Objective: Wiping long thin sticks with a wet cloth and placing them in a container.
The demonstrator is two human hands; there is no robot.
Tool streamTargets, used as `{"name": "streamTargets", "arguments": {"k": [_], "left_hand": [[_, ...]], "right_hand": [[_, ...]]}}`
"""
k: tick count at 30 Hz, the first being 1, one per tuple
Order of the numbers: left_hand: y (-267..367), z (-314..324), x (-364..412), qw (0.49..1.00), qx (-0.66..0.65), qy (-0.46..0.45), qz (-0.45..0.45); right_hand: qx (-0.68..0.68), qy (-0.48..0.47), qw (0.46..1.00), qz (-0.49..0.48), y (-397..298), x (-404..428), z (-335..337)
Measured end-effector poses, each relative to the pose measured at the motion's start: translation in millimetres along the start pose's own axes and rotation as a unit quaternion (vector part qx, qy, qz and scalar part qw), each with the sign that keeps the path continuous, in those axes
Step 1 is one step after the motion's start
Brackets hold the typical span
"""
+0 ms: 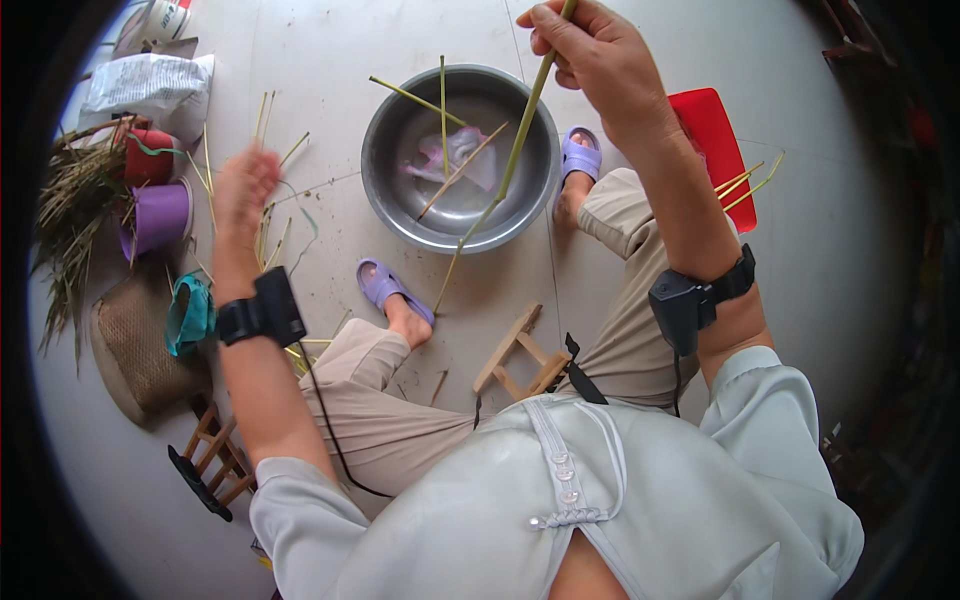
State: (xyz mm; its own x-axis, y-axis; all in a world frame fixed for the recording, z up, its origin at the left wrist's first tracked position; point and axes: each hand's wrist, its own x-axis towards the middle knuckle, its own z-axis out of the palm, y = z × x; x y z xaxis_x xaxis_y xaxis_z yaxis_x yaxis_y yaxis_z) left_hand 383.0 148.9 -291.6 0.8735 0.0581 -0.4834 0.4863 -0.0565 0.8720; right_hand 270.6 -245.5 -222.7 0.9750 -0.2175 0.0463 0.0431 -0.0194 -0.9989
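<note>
My right hand [589, 52] grips a long green plant stalk [517, 150] near its upper end. The stalk slants down to the left across a round metal basin [551, 180], and its thin tip points towards the left sandal. Inside the basin are several cut stalk pieces [443, 112] and a crumpled pink and white plastic bag [480, 157]. Raised over the floor to the left of the basin, my left hand [251, 187] is blurred; whether it holds anything cannot be told. Thin stalks [285, 240] show around and below it.
At the left are a bundle of dried stalks [75, 202], a purple bucket [157, 217], a red container [150, 156], a white sack [150, 82] and a woven basket [142, 337]. A red plastic stool or tray [716, 135] with stalks stands right. Wooden stools [517, 360] flank my legs.
</note>
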Motion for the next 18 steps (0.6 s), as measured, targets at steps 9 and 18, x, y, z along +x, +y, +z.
{"name": "streamTargets", "arguments": {"k": [9, 18], "left_hand": [[-365.6, 73.2, -118.9, 0.823, 0.504, -0.260, -0.042], [-216.3, 96.9, -69.5, 0.948, 0.244, -0.204, 0.025]], "right_hand": [[-0.015, 0.003, 0.996, 0.084, -10.5, -0.1, 17.3], [-0.038, -0.002, 0.998, 0.057, -10.3, 11.4, 10.1]]}}
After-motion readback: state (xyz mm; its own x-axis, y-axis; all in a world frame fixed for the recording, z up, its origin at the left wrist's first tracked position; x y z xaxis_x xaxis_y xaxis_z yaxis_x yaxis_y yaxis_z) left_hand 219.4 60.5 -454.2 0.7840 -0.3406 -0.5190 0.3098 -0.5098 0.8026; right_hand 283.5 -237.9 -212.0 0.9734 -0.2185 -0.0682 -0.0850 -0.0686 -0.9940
